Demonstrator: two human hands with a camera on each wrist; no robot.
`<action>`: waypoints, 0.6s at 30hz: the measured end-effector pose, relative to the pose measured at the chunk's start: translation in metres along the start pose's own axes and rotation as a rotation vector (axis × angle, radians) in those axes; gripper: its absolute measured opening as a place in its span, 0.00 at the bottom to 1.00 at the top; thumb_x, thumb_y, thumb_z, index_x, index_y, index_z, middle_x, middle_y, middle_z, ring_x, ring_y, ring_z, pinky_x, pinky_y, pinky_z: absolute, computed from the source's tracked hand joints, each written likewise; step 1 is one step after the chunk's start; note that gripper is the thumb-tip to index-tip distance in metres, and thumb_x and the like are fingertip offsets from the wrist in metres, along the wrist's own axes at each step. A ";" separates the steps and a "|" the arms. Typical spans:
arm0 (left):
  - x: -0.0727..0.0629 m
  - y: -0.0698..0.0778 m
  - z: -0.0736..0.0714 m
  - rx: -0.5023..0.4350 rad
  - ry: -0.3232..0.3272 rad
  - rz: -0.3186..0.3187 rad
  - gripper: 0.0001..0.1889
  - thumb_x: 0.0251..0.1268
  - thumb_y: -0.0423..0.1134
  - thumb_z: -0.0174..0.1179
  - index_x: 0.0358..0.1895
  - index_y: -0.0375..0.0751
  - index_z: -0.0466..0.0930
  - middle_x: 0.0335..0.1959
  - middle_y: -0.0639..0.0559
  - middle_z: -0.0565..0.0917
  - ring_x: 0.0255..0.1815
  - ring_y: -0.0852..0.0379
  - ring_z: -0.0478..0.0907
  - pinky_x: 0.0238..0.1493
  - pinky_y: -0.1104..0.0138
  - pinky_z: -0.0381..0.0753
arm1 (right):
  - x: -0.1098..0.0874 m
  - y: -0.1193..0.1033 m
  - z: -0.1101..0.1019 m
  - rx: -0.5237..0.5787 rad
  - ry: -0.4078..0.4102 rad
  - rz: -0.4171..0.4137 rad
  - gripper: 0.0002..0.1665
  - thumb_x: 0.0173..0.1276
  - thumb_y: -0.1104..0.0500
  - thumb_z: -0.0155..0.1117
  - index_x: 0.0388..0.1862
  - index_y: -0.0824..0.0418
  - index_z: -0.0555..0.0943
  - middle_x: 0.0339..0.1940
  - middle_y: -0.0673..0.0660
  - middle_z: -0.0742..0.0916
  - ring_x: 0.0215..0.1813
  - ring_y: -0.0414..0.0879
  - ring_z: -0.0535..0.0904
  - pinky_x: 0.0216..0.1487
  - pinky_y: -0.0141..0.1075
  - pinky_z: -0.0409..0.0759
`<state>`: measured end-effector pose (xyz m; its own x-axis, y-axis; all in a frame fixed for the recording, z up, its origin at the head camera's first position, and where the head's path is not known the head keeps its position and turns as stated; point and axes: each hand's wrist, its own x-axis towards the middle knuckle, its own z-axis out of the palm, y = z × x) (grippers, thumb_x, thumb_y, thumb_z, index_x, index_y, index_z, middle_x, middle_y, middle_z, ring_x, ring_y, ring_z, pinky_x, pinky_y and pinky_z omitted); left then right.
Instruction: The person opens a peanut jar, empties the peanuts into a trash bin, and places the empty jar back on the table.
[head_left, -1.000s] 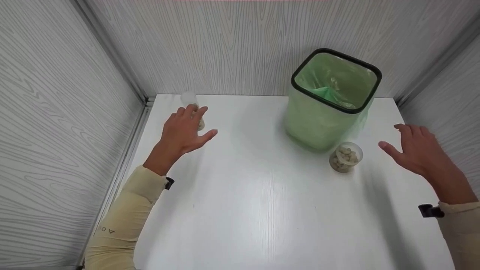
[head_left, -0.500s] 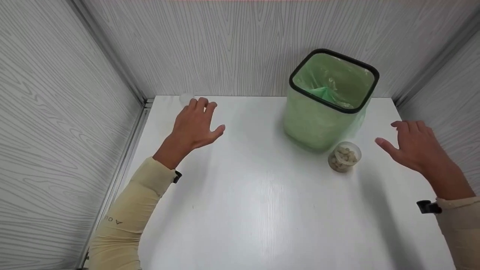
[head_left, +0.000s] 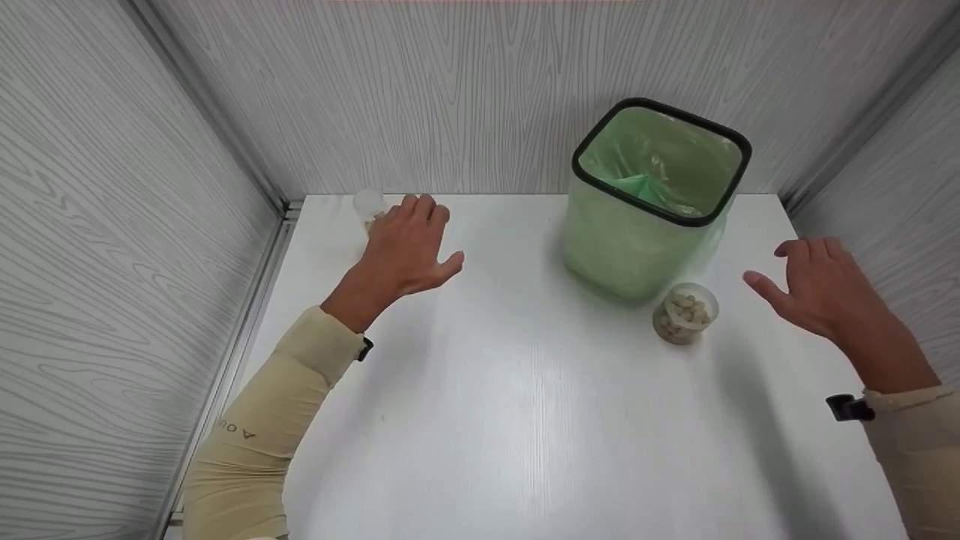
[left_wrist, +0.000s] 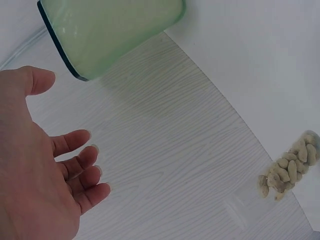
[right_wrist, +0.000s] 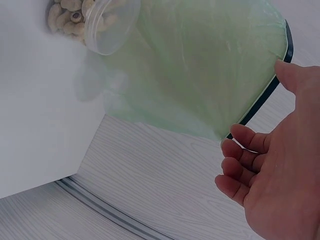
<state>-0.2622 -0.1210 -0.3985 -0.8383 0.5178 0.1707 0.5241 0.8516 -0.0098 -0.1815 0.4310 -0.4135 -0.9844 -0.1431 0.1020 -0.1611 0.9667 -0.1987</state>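
My left hand [head_left: 405, 244] hovers over the back left of the table, palm down, fingers loosely bent and thumb spread, with nothing in it. Partly hidden behind it stands a clear plastic container [head_left: 369, 204], whose pale cashew-like pieces [left_wrist: 287, 172] show in the left wrist view. To the right, my right hand [head_left: 821, 289] hangs in the air with relaxed fingers and holds nothing. A second clear tub [head_left: 684, 313] of similar pale pieces stands left of that hand, at the foot of the green-lined bin [head_left: 622, 247].
The bin has a black rim [head_left: 667, 217] and a thin green bag [right_wrist: 200, 65] inside and over its sides. Grey wood-grain panels [head_left: 420, 97] enclose the white table [head_left: 510, 420] at the back and both sides.
My left hand has moved right, away from the container at the back left. The right hand keeps its pose, while the whole head view shifts slightly left.
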 end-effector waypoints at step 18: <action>0.037 0.028 -0.002 0.067 0.029 0.126 0.29 0.72 0.58 0.49 0.55 0.31 0.73 0.49 0.39 0.76 0.50 0.42 0.72 0.56 0.52 0.76 | 0.018 -0.004 0.000 -0.062 0.040 -0.070 0.34 0.79 0.48 0.49 0.53 0.83 0.72 0.47 0.78 0.78 0.52 0.72 0.71 0.58 0.64 0.67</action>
<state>-0.2782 -0.0779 -0.3906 -0.7614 0.6191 0.1923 0.6127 0.7842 -0.0985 -0.1986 0.4249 -0.4107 -0.9672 -0.2033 0.1523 -0.2234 0.9661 -0.1290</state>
